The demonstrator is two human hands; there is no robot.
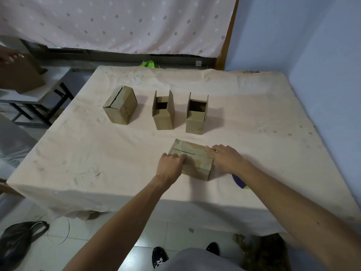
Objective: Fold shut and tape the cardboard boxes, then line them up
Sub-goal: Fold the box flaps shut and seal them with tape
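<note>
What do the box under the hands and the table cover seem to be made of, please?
The box looks like brown corrugated cardboard, matt: ribbed fluting shows on its top flaps. The cover seems to be thin, pale peach cloth, matt: it wrinkles and drapes over the edge.

Open cloth [78, 153] left; three boxes [163, 116] ahead

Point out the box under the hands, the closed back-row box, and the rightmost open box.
near box [192, 148], head view, top face beside the seam.
closed box [127, 107], head view, side face.
right open box [195, 122], head view, front wall.
</note>
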